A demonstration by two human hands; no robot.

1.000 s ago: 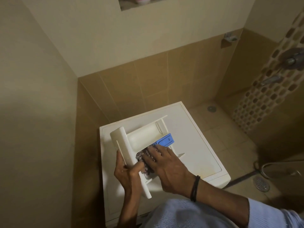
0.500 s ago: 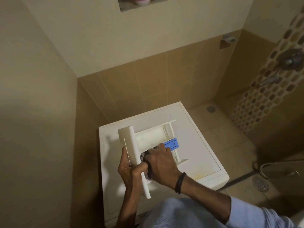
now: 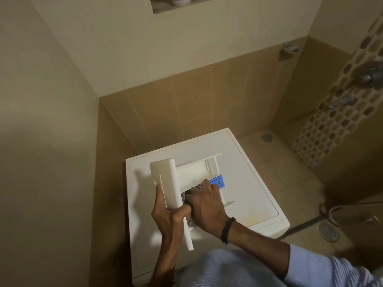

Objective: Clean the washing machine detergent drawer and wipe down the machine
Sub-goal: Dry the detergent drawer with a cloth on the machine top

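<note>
We find the detergent drawer (image 3: 190, 174) out of its slot, held tilted over the top of the washing machine (image 3: 248, 162); whether it rests there we cannot tell. The left grip (image 3: 165, 216) wraps the front panel. The right grip (image 3: 207, 206) holds a patterned cloth (image 3: 183, 198) down in the compartment beside the blue insert (image 3: 217, 181). We judge the drawer light, stiff, thin-walled, likely slick when wet: hold by the panel, not the dividers. Cloth soft, conforms to corners.

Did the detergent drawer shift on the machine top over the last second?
Yes. The detergent drawer slid slightly right across the washing machine top, away from its left edge, mostly in the first half second.
</note>
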